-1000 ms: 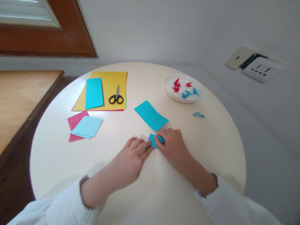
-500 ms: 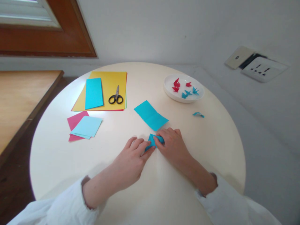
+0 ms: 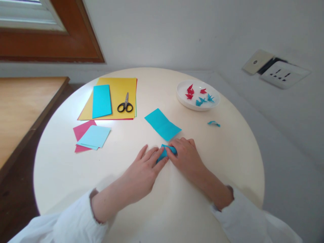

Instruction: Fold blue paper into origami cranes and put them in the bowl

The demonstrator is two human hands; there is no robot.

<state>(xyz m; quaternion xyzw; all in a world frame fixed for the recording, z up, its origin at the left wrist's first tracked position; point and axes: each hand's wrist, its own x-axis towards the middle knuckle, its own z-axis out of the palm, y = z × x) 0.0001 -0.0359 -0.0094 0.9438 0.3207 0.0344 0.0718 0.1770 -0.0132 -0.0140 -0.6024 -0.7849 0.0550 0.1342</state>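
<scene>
A small folded piece of blue paper lies on the table between my two hands, mostly covered by fingers. My left hand has its index fingertip on top of the paper and its thumb along the near edge, holding it, while the other fingers are spread. From the other side, my right hand grips the paper, thumb on top and fingers curled round a bent-over part. Just beyond the hands is a flat blue paper rectangle with a crease across it.
Scissors and a blue sheet rest on yellow paper at back left. Pale blue squares overlap pink ones. A white dish holds small red and blue folded birds. A curled blue strip lies right.
My left index finger has slid slightly up and over the folded paper, and the left fingers are spread a little more. My right hand stays almost still.
</scene>
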